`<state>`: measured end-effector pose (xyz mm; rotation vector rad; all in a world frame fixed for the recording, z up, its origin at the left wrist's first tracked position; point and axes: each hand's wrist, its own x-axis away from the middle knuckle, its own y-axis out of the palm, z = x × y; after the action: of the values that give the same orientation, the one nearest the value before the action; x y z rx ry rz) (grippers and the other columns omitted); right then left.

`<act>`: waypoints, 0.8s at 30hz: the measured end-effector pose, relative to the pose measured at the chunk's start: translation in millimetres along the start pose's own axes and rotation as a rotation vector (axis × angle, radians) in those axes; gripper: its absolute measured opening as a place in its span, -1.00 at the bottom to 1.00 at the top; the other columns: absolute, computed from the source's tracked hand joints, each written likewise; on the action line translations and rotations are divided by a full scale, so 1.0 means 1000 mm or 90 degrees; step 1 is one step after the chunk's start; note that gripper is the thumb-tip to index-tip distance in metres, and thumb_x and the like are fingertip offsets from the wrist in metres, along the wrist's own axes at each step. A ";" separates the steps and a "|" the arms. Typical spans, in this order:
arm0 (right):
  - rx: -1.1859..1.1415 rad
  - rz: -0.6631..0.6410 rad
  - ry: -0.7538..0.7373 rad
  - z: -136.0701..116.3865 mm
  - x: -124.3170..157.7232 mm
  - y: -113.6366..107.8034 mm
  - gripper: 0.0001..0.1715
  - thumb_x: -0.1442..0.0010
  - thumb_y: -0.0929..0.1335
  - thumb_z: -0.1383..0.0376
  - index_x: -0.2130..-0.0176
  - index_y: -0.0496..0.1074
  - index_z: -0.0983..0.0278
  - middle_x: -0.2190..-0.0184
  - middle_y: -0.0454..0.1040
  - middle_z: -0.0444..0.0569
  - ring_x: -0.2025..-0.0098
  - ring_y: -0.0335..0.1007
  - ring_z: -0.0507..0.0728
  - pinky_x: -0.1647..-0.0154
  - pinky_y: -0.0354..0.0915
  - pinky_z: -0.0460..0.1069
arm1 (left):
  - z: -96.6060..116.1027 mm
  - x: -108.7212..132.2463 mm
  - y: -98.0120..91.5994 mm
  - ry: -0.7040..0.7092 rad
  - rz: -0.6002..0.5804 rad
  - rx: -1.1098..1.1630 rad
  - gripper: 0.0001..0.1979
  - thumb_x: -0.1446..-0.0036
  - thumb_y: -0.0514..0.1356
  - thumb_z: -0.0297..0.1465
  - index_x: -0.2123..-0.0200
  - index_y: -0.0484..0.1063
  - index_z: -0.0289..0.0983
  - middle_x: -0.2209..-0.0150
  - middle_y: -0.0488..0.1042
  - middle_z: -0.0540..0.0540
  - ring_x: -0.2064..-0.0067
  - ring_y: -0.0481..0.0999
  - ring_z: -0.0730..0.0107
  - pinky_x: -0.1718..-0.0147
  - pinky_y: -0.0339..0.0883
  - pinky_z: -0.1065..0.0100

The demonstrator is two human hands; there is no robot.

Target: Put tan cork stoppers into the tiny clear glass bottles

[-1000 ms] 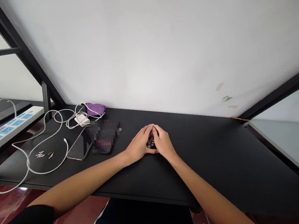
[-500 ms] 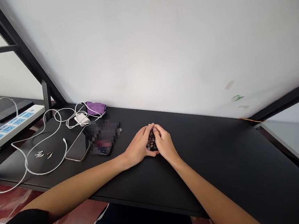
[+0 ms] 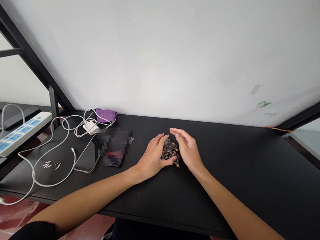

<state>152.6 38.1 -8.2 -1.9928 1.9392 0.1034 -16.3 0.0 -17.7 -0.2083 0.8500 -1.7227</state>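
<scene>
A pile of small clear and brown pieces (image 3: 169, 149) lies on the black table (image 3: 237, 165) between my hands. My left hand (image 3: 153, 156) rests at the pile's left side, thumb apart from the fingers and lying along the near edge, touching some pieces. My right hand (image 3: 188, 149) stands on its edge just right of the pile, fingers stretched forward, with a small gap to the pieces. Neither hand is closed round anything. What the pieces are exactly is too small to tell.
Left on the table are a phone (image 3: 87, 160), a dark phone partly blurred (image 3: 117, 161), a white charger (image 3: 91, 127) with looping cable, a purple cloth (image 3: 106, 115) and several small metallic bits (image 3: 47, 164). A power strip (image 3: 21, 134) lies farther left. A white wall stands behind.
My hands have moved apart from their cupped position, my right hand shifting right. The pile shows more openly and looks more spread out. The whole view has shifted slightly.
</scene>
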 end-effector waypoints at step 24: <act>0.261 -0.311 -0.009 -0.007 -0.001 -0.069 -0.75 -0.27 0.39 0.08 0.31 0.46 0.19 0.50 0.24 -0.18 0.47 0.11 0.06 0.46 0.13 -0.03 | 0.017 -0.007 0.009 0.160 0.014 -0.282 -0.22 -0.23 0.22 -0.01 -0.38 0.18 -0.29 -0.39 0.22 -0.39 -0.46 0.11 -0.17 -0.44 -0.39 -0.25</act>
<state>218.6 37.0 12.7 -2.0918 1.2792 -0.3709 2.6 -2.1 -9.3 -0.2798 1.4117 -1.5416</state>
